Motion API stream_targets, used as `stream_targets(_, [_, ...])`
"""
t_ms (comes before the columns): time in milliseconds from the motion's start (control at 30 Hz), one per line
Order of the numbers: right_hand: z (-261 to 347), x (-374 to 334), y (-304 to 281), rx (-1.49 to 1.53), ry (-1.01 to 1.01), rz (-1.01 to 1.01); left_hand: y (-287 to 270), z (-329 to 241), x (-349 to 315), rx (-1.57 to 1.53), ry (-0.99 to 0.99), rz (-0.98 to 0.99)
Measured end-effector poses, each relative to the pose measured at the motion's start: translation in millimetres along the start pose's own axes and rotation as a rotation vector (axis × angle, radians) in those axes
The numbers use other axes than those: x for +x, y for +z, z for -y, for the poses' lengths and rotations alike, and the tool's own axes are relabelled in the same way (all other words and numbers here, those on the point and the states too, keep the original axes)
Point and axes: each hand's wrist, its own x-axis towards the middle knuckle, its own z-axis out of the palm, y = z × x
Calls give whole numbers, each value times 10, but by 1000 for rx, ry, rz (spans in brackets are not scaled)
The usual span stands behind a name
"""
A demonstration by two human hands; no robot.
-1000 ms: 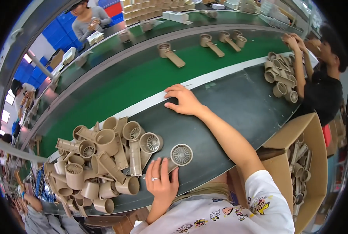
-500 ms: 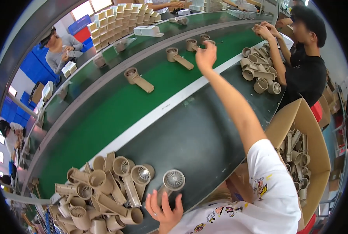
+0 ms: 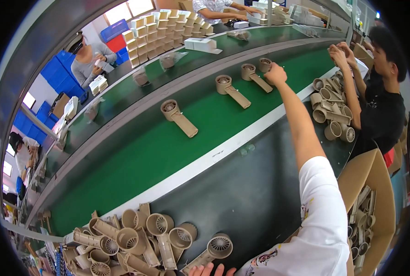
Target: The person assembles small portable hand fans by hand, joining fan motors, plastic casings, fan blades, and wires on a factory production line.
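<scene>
My right hand [image 3: 276, 74] reaches over the green conveyor belt [image 3: 136, 168], its fingers closed at the farthest beige plastic fan housing [image 3: 265, 64], a round cup with a grille; its handle is hidden by the hand. Three similar housings with flat handles lie spaced along the belt: a nearest one [image 3: 179, 118], a middle one [image 3: 232, 92] and another [image 3: 256, 77] beside my hand. At the bottom edge only the fingertips of my left hand [image 3: 213, 270] show, spread apart beside the handle of a single grilled housing [image 3: 209, 253] on the dark table [image 3: 251, 198].
A heap of beige housings [image 3: 127, 237] covers the table's left end. A second pile [image 3: 331, 106] lies by a co-worker in black [image 3: 372, 92]. At my right stands a cardboard box [image 3: 384, 202] with more housings. Stacked white trays [image 3: 161, 37] stand beyond the belt.
My right hand has moved farther along the belt, to the farthest housing. The view has shifted, so my left hand is now mostly cut off below. Housings on the belt are spaced differently.
</scene>
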Motion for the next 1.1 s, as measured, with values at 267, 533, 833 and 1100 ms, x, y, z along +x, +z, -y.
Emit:
stream_targets(267, [314,-685,-1626,149,-666,431,-45,51,-82,3,110,-149])
stream_targets(533, [302,-3612,-2776,32,-1134,967,-139,57,-115,-111,102,-225])
stream_targets(833, [13,-4066,-3055,12,-1072,984,-300,188,-194,-121,68,-238])
stream_targets(1100, [302,-4331,-2638,-147,-486,746,-279,117,102,-176,-95,75])
